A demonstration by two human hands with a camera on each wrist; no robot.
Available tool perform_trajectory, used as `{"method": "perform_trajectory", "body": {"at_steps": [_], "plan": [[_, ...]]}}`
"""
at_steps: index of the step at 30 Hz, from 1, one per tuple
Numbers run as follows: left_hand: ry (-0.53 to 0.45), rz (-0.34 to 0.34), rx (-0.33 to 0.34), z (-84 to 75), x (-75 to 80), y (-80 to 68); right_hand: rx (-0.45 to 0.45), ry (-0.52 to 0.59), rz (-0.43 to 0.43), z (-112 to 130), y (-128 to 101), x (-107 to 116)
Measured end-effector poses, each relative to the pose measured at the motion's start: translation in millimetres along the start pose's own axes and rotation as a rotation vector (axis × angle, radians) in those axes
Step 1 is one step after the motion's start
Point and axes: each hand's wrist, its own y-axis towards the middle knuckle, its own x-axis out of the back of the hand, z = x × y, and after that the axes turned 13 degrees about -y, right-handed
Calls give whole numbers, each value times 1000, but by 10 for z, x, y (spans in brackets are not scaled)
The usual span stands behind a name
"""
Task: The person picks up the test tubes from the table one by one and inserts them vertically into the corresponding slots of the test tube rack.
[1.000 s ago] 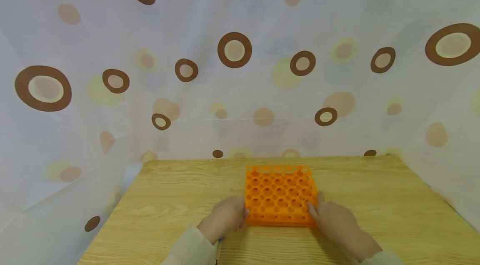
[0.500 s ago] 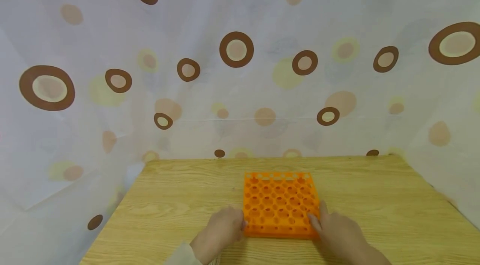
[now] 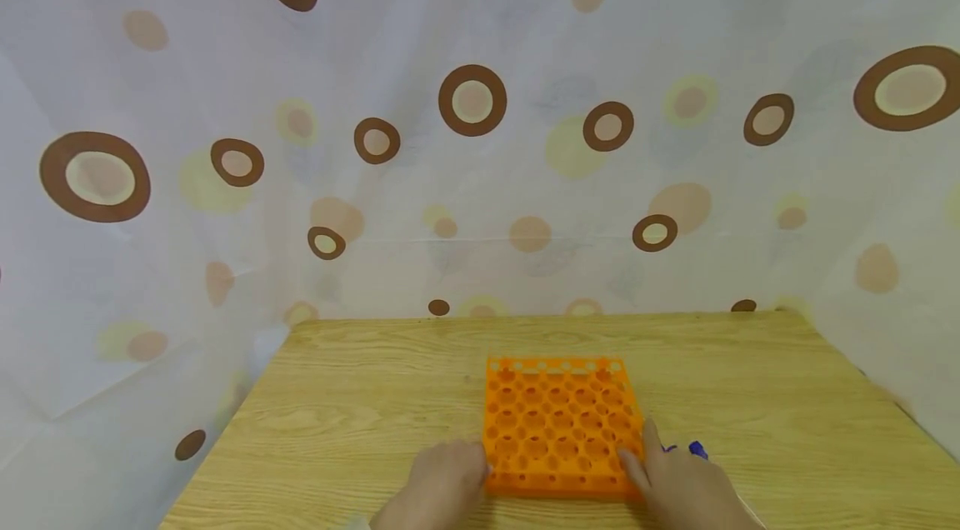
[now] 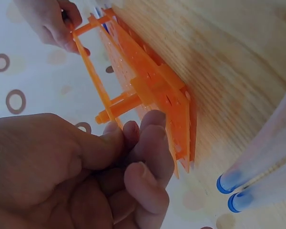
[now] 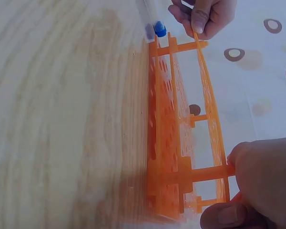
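An orange tube rack (image 3: 558, 426) with rows of round holes lies flat on the wooden table (image 3: 360, 405), near its front edge. My left hand (image 3: 467, 467) holds the rack's near left corner. In the left wrist view its fingers (image 4: 150, 131) and thumb pinch the top plate of the rack (image 4: 148, 90). My right hand (image 3: 639, 457) grips the near right corner. In the right wrist view its thumb and fingers (image 5: 238, 160) close on the top plate of the rack (image 5: 178, 133). The rack's holes look empty.
Clear tubes with blue caps (image 4: 234, 191) lie on the table beside the left hand. A blue cap (image 3: 697, 449) shows by the right hand. A white curtain (image 3: 480, 138) with brown circles encloses the table at the back and sides.
Both hands have drawn the rack toward me along the table. A blue cap has come into view beside the right hand.
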Motion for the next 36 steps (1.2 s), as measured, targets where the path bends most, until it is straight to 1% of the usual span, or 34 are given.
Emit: {"method": "perform_trajectory", "body": {"at_steps": [3, 6, 10, 14, 17, 20, 22, 23, 27, 33, 36], "plan": [[30, 8, 25, -25, -26, -31, -11, -33, -13, 8, -40, -17], [40, 38, 58, -43, -27, -49, -20, -42, -46, 21, -78, -38], [35, 89, 86, -42, -16, -57, -3, -71, -103, 32, -93, -64], [0, 179, 116, -20, 9, -38, 14, -100, -153, 33, -99, -87], [-35, 200, 112, 8, 15, -22, 13, -114, -160, 26, -94, -96], [-78, 224, 122, 27, 7, 3, 1, -114, -134, 22, -80, -94], [-84, 218, 114, 33, -10, 22, -2, -109, -121, 22, -71, -93], [-90, 227, 121, 34, -16, 36, -2, -104, -117, 24, -67, -93], [-55, 161, 88, 51, -80, 69, 7, -97, -130, 26, -60, -115], [15, 89, 45, 68, -168, 75, 0, -94, -164, 6, -67, -163], [82, 50, 5, 70, -202, 68, -1, -83, -150, -9, -72, -166]]}}
